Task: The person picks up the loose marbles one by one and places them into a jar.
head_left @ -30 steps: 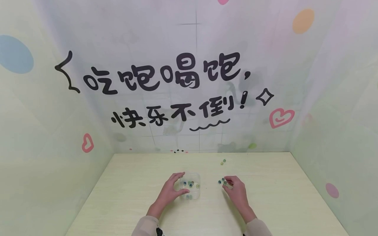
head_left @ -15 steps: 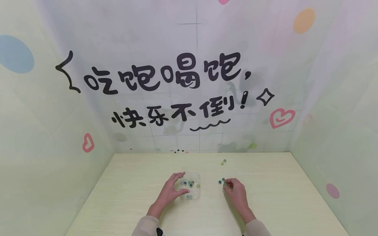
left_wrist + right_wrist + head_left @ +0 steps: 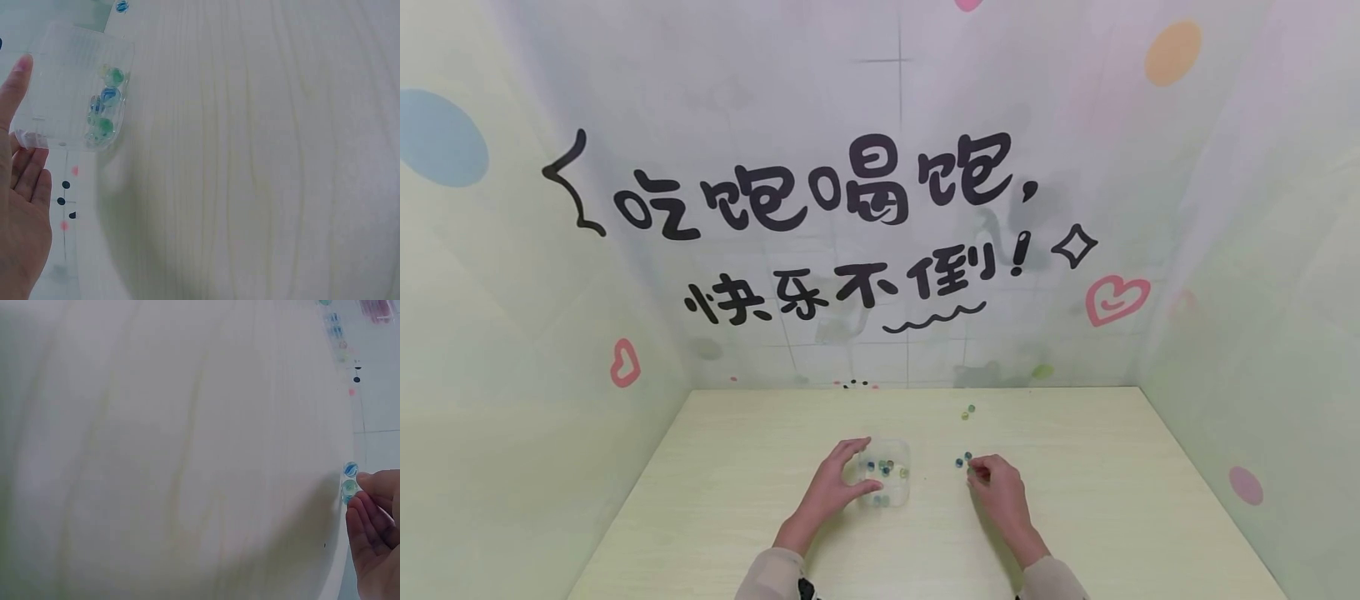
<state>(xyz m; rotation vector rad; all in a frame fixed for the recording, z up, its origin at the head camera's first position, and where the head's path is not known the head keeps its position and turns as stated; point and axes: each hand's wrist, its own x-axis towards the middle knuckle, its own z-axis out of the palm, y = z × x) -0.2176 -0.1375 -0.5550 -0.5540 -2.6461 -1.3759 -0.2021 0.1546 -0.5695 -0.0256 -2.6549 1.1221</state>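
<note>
A clear plastic box (image 3: pixel 891 450) sits on the table with several glass marbles (image 3: pixel 110 95) inside. My left hand (image 3: pixel 833 483) holds it from the left, thumb along the near side and fingers at the far side. To the right of the box, my right hand (image 3: pixel 1002 486) pinches a green marble (image 3: pixel 349 487) between thumb and fingertips, low at the tabletop. The fingers partly cover this marble in the head view. Just beyond the fingertips lie two dark blue marbles (image 3: pixel 959 462), close together.
Farther back on the table (image 3: pixel 745 433) lie a green marble (image 3: pixel 972 408) and a yellowish marble (image 3: pixel 965 416). A printed backdrop (image 3: pixel 805 358) rises at the table's rear edge, with side walls to the left and right.
My right thumb and fingers have come together on the green marble from a wider spread. My left hand and the box stay where they were.
</note>
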